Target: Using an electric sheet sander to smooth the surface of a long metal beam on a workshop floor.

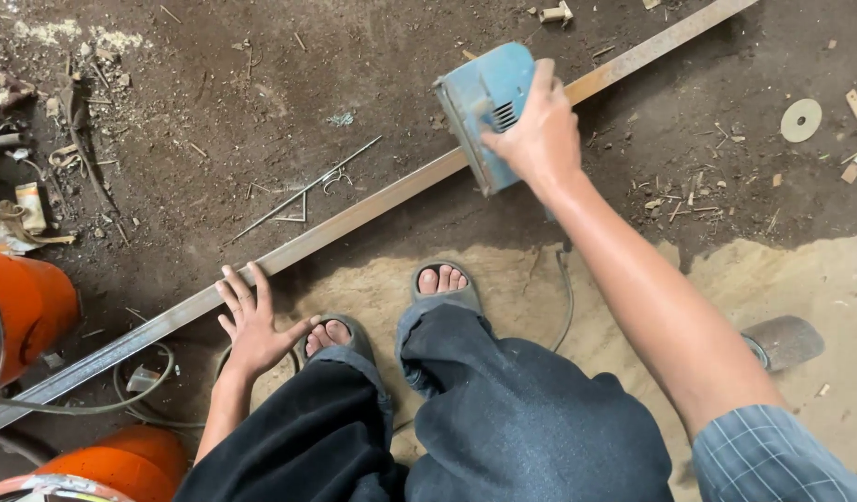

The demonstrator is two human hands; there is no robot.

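Observation:
A long steel bar (354, 218) lies slantwise across the dirt floor, from lower left to upper right. My left hand (253, 321) presses flat on it near its lower part, fingers spread. My right hand (538, 130) grips a blue power tool (479, 107) that rests on the bar farther up. The tool's cord (566, 297) trails down past my right foot. My two sandalled feet (442, 284) stand just below the bar, on a patch of sandy ground.
Orange containers (24, 302) sit at the left edge, with a hose (140, 381) beside them. Thin wire pieces (303, 193) lie above the bar. A round disc (801, 120) and wood scraps litter the upper right. A grey sandal (783, 339) lies at right.

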